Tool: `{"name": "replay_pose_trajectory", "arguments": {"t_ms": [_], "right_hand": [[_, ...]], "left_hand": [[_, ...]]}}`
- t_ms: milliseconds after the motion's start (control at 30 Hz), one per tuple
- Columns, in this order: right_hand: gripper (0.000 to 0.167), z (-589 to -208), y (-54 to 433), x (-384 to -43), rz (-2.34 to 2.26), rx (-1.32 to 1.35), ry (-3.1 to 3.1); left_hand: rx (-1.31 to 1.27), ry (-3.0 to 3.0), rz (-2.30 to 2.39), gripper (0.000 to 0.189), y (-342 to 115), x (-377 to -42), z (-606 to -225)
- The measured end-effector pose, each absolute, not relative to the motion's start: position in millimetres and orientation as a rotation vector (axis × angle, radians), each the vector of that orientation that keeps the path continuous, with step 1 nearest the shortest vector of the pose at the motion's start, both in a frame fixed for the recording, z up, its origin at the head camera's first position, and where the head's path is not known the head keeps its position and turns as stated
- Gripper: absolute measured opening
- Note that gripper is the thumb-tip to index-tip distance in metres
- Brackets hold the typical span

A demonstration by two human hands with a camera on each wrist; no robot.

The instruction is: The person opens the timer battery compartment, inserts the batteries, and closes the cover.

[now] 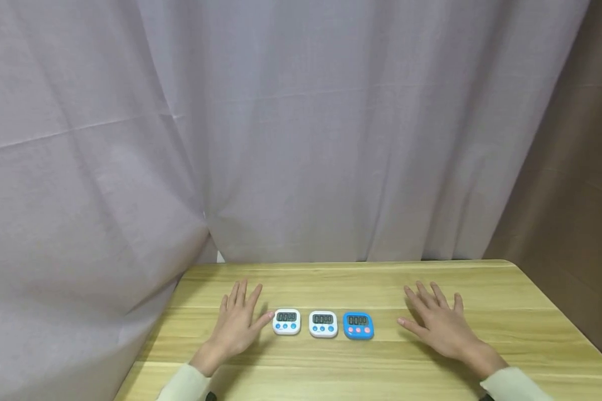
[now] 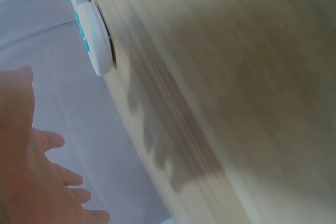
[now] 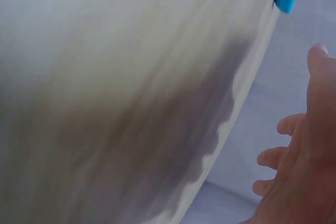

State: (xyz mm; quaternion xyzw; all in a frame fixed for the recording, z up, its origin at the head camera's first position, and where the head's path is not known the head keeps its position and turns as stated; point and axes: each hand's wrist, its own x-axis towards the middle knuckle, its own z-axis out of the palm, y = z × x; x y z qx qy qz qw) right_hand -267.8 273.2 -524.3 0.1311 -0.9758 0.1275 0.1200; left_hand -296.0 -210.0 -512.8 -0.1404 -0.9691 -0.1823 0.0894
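Observation:
Three small digital timers lie in a row on the wooden table. A white timer [image 1: 286, 322] with blue buttons is at the left, another white timer [image 1: 323, 324] sits in the middle, and a blue timer [image 1: 358, 326] with pink buttons is at the right. Their displays seem to read zeros. My left hand [image 1: 236, 326], fingers spread, hovers beside the left timer; in the left wrist view a gap shows between hand and table. To the right of the blue timer, my right hand [image 1: 442, 327] is also held above the table with fingers spread. Neither hand holds anything.
The light wooden table [image 1: 331, 367] has a rounded far right corner. Grey curtain cloth [image 1: 301, 139] hangs right behind its far edge and along the left side. A browner cloth [image 1: 572, 223] hangs at the right.

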Motion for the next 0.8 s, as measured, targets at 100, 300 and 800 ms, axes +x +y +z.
{"name": "replay_pose_trajectory", "arguments": {"t_ms": [100, 300, 800], "right_hand": [[0.083, -521.0, 281.0, -266.6, 0.366, 0.365, -2.859], [0.082, -515.5, 291.5, -264.1, 0.338, 0.318, -2.872], [0.086, -505.5, 295.1, -267.2, 0.451, 0.266, -2.908]], "left_hand": [[-0.407, -2.886, -0.533, 0.079, -213.2, -295.3, -512.9], [-0.393, -2.891, -0.541, 0.080, -215.2, -294.1, -513.0], [-0.411, -2.881, -0.564, 0.080, -212.9, -294.7, -516.7]]}}
